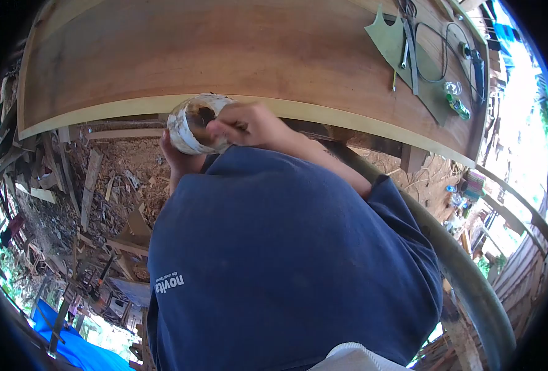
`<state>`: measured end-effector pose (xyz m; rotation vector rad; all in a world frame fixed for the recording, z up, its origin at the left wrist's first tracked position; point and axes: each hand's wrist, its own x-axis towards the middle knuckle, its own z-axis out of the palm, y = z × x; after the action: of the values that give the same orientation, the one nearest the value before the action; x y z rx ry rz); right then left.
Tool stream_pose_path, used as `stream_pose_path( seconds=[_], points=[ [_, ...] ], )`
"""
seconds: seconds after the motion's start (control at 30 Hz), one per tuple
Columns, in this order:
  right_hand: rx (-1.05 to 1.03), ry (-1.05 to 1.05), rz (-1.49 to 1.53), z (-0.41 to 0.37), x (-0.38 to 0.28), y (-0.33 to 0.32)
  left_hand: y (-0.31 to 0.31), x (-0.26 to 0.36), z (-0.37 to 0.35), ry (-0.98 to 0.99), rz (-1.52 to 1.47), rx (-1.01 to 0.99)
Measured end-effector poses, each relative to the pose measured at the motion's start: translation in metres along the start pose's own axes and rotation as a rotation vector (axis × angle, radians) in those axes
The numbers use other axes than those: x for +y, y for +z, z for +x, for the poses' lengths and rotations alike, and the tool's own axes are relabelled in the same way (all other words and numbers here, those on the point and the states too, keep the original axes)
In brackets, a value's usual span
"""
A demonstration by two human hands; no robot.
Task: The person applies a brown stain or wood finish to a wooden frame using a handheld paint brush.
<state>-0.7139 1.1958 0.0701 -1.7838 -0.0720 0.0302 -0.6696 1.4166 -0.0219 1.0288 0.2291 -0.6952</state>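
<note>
The left hand [176, 156] is holding the white tub [183, 137], its fingers mostly hiding. The right hand [244, 122] is curling its fingers above the tub's opening; what they are pinching, I cannot tell. Nearer the body than the fingers, the blue shirt [298, 247] is showing "novita".

White "novita" lettering [169, 284] on the blue shirt [292, 247] — smaller line beside it — too tiny for certainty.

Likely a woodworking workshop: wooden workbench [193, 55], scattered offcuts [91, 185], tools [410, 52].
</note>
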Motion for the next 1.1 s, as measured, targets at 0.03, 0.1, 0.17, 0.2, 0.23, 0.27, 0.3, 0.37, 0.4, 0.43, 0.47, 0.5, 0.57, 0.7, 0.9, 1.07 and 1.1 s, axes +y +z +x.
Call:
stream_pose_path(
  seconds=[0.03,0.1,0.17,0.2,0.23,0.27,0.3,0.37,0.4,0.43,0.47,0.5,0.57,0.7,0.9,1.07,1.1],
  points=[
    [0.009,0.001,-0.003,0.000,-0.003,-0.004,0.004,0.002,0.001,-0.005,0.026,0.001],
    [-0.059,0.084,0.149,0.001,-0.007,-0.015,0.013,0.003,0.003,-0.020,0.056,-0.003],
    [0.073,0.195,0.275,0.000,0.001,-0.027,0.031,0.006,0.005,0.030,-0.084,0.098],
    [0.163,0.013,0.025,0.002,0.008,-0.033,0.025,0.004,0.007,0.045,0.004,0.069],
    [0.248,-0.167,-0.228,0.003,0.011,-0.037,0.027,0.004,0.008,0.038,0.008,0.064],
    [0.210,-0.123,-0.195,0.001,0.011,-0.032,0.030,0.005,0.008,0.021,0.011,0.077],
    [0.219,-0.119,-0.195,-0.006,0.009,-0.034,0.033,0.004,0.008,0.006,0.014,0.089],
    [0.031,0.098,0.125,-0.013,0.000,-0.046,0.028,0.003,0.012,0.019,-0.026,0.150],
    [0.087,0.181,0.202,-0.020,0.002,-0.058,0.026,0.002,0.014,0.037,-0.071,0.218],
    [0.295,0.290,0.326,-0.028,0.006,-0.078,0.026,0.002,0.013,0.027,-0.068,0.213],
    [0.507,0.397,0.447,-0.036,0.011,-0.103,0.027,0.002,0.012,0.022,-0.089,0.263],
    [0.771,0.430,0.379,-0.045,0.006,-0.135,0.029,0.002,0.010,0.017,-0.109,0.313],
    [1.110,0.479,-0.022,-0.080,0.036,-0.193,0.030,0.006,0.004,0.007,-0.146,0.415],
    [1.316,0.620,-0.765,-0.169,0.128,-0.280,0.024,0.005,0.000,0.000,-0.194,0.430],
    [1.319,0.715,-0.027,-0.167,0.143,-0.283,0.007,-0.018,0.009,-0.075,-0.223,0.501],
    [1.325,0.677,-0.139,-0.137,0.133,-0.272,0.053,-0.008,0.013,-0.084,0.018,0.475],
    [1.183,0.688,-0.623,-0.132,0.157,-0.263,0.051,-0.008,0.015,-0.081,0.019,0.483]
  ],
)
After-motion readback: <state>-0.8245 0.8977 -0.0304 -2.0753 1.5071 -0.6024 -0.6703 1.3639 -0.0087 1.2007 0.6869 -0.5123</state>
